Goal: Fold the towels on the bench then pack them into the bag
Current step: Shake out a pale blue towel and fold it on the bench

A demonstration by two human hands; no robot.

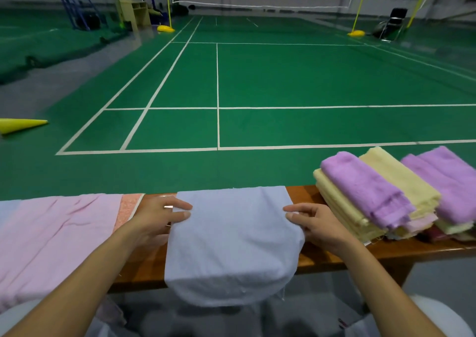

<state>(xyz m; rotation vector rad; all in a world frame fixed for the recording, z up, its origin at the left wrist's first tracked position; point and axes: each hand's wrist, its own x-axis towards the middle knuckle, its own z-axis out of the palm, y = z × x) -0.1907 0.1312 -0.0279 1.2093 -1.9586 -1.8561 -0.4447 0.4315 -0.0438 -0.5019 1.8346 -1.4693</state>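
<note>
Court: green badminton floor (257, 78) with white lines and a net fills the far view; it only serves as backdrop.
Surface: wooden bench (322, 256) runs across the near edge and carries all the cloth, so the work stays within arm's reach.
Pink towel (51, 233): lies spread and wrinkled over the left part of the surface, apparently waiting its turn.
Blue towel (231, 244): draped in the middle of the surface, its near end hanging over the front edge in a rounded fold, probably so the far edge can be squared first.
Folded stack (373, 202): purple and yellow towels piled at the right end, just beside the right hand, seemingly parked there until packing.
Left hand (157, 220): thumb and fingers pinch the blue towel's left edge, likely to keep it taut.
Right hand (316, 223): pinches the right edge opposite, matching the left for an even fold.
Bag: not in view.
</note>
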